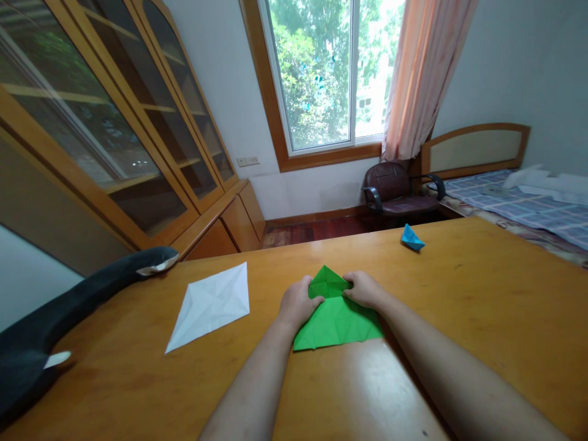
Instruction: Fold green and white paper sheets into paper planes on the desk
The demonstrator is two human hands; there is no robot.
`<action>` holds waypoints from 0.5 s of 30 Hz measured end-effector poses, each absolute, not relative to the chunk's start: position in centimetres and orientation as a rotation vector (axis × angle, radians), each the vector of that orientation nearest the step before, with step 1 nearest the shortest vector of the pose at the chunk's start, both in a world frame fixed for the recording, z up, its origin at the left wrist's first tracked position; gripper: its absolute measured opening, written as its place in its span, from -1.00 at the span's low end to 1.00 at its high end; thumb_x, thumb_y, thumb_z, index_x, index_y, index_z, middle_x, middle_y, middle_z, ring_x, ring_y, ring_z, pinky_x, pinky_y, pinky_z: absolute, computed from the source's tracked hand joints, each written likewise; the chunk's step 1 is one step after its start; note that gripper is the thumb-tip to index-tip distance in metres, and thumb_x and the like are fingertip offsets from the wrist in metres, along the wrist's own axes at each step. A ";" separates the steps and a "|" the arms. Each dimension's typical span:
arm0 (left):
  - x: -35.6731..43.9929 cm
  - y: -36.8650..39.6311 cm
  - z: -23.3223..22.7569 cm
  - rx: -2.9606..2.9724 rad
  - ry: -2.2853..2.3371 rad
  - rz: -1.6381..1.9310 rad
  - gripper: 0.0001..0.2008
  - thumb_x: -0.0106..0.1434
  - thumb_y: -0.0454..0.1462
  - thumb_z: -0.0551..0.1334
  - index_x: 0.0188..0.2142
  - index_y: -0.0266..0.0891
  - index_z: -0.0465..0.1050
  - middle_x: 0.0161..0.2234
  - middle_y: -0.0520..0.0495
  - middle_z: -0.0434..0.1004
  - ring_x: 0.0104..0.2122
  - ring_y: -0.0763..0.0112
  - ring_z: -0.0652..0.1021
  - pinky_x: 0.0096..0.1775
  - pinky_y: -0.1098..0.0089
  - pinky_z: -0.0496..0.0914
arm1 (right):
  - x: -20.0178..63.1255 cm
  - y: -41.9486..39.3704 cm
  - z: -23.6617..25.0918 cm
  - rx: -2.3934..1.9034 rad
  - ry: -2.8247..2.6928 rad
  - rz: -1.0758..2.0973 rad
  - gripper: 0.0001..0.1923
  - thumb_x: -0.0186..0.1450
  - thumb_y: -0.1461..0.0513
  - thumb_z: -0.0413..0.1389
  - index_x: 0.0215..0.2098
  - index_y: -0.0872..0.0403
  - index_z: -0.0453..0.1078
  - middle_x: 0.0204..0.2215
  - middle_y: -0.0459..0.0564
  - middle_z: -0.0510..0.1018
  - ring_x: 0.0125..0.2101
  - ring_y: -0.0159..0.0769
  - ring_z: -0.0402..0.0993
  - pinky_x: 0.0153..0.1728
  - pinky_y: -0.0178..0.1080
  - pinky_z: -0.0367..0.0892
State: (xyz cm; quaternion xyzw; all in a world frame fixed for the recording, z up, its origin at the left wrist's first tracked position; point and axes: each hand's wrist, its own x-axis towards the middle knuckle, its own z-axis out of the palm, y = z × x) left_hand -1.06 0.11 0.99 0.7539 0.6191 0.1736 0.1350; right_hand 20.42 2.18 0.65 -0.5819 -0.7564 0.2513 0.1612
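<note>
A sheet of green origami paper (340, 321), marked with creases, lies partly folded on the wooden table. Its far end comes to a point, with a folded section below the tip. My left hand (298, 301) grips the paper's left edge, thumb on top and the other fingers mostly hidden. On the opposite edge, my right hand (362, 289) pinches the paper in the same way. To the left lies a creased white sheet of paper (214, 301), apart from both hands. A small blue paper boat (412, 239) stands near the table's far edge, right of my right hand.
The wooden table (487, 294) spans the foreground. A black-and-white object, perhaps a plush toy (92, 294), occupies its left side. Beyond the table are a glass-fronted cabinet (184, 202), a brown armchair (390, 187) and a bed (528, 190) with a plaid cover.
</note>
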 end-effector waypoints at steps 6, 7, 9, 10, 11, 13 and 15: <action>-0.8 0.0 1.2 2.234 1.764 0.555 -0.75 0.10 -0.17 0.34 -0.23 -0.17 0.46 -0.28 -0.08 0.57 -0.25 0.21 0.54 -0.29 0.37 0.27 | 20.3 2.0 0.6 -1.644 -2.176 0.672 -0.81 0.06 0.36 0.11 -0.38 0.10 0.53 -0.40 -0.04 0.60 -0.36 -0.26 0.46 -0.39 -0.34 0.18; -0.8 0.0 1.3 2.238 1.760 0.570 -0.79 0.10 -0.19 0.33 -0.26 -0.17 0.47 -0.30 -0.07 0.57 -0.26 0.22 0.53 -0.30 0.38 0.26 | 20.2 2.0 0.7 -1.640 -2.180 0.660 -0.81 0.07 0.37 0.10 -0.38 0.09 0.52 -0.40 -0.04 0.60 -0.35 -0.27 0.46 -0.38 -0.34 0.19; -0.8 0.2 1.2 2.258 1.752 0.595 -0.89 0.11 -0.23 0.30 -0.34 -0.17 0.46 -0.35 -0.04 0.55 -0.30 0.26 0.52 -0.32 0.39 0.23 | 20.1 1.9 0.7 -1.628 -2.190 0.616 -0.79 0.07 0.37 0.08 -0.37 0.08 0.52 -0.38 -0.04 0.60 -0.32 -0.26 0.47 -0.35 -0.34 0.21; -0.8 0.2 1.2 2.272 1.748 0.602 -0.93 0.12 -0.25 0.28 -0.38 -0.18 0.45 -0.38 -0.03 0.54 -0.32 0.29 0.51 -0.34 0.40 0.21 | 20.0 1.9 0.7 -1.618 -2.199 0.585 -0.77 0.08 0.37 0.07 -0.35 0.07 0.53 -0.35 -0.03 0.61 -0.29 -0.25 0.47 -0.32 -0.34 0.22; -0.8 0.3 1.1 2.286 1.746 0.604 -0.96 0.12 -0.27 0.26 -0.43 -0.18 0.43 -0.41 -0.01 0.52 -0.35 0.31 0.49 -0.37 0.41 0.19 | 19.9 1.8 0.7 -1.602 -2.212 0.556 -0.75 0.08 0.36 0.06 -0.33 0.07 0.53 -0.32 -0.02 0.61 -0.26 -0.24 0.47 -0.28 -0.33 0.24; -0.9 0.5 0.9 2.312 1.743 0.603 -0.93 0.13 -0.30 0.23 -0.49 -0.18 0.40 -0.46 0.00 0.49 -0.40 0.34 0.46 -0.40 0.41 0.14 | 19.9 1.8 0.6 -1.560 -2.245 0.509 -0.69 0.08 0.36 0.05 -0.27 0.06 0.55 -0.26 0.00 0.61 -0.20 -0.21 0.47 -0.21 -0.31 0.25; -1.0 0.7 0.7 2.332 1.739 0.602 -0.90 0.13 -0.31 0.20 -0.51 -0.18 0.39 -0.49 -0.01 0.47 -0.43 0.36 0.44 -0.42 0.40 0.11 | 19.9 1.8 0.6 -1.505 -2.284 0.477 -0.64 0.09 0.37 0.03 -0.23 0.05 0.57 -0.22 0.00 0.61 -0.17 -0.21 0.47 -0.15 -0.30 0.26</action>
